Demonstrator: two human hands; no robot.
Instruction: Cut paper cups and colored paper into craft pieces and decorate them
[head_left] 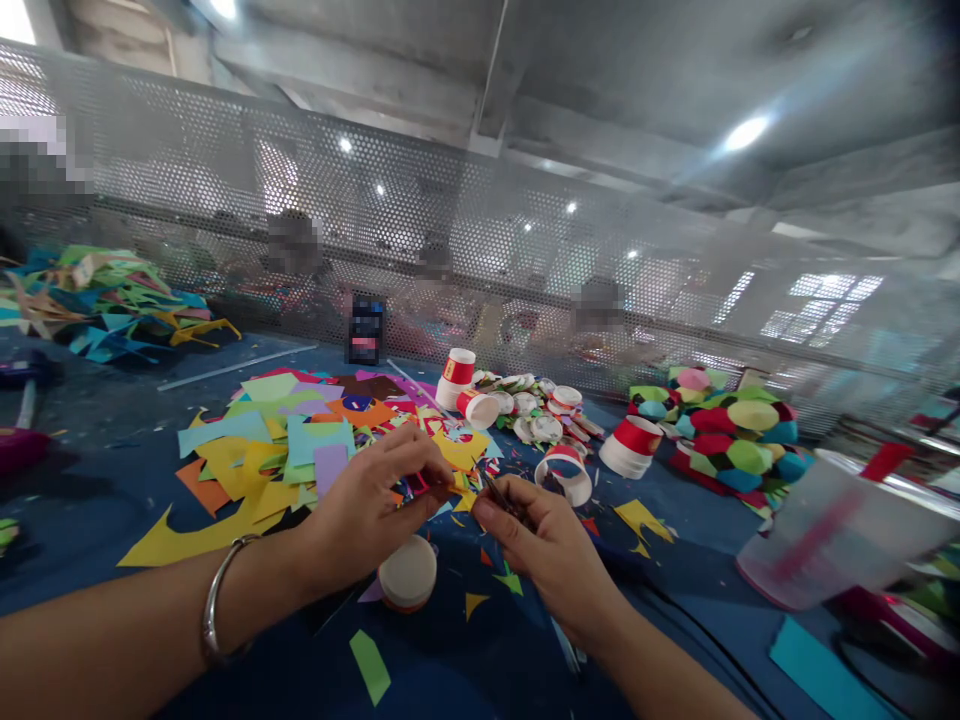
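My left hand (371, 505), with a metal bangle on its wrist, has its fingers pinched on a small red and yellow paper piece (435, 485). My right hand (551, 545) is closed on a thin dark tool, probably scissors (497, 493), whose tip meets that paper. Both hands hover over the blue table (90, 520). A small round white-topped tape roll (407, 573) lies just below my left hand. Coloured paper scraps (277, 450) are spread behind my left hand.
Red and white paper cups (636, 445) and cut cup rings (566, 475) lie behind my hands. A ball cluster of coloured paper discs (731, 440) sits at the right. A clear plastic jug (832, 530) stands at the right. A perforated metal screen (450, 240) backs the table, with people behind it.
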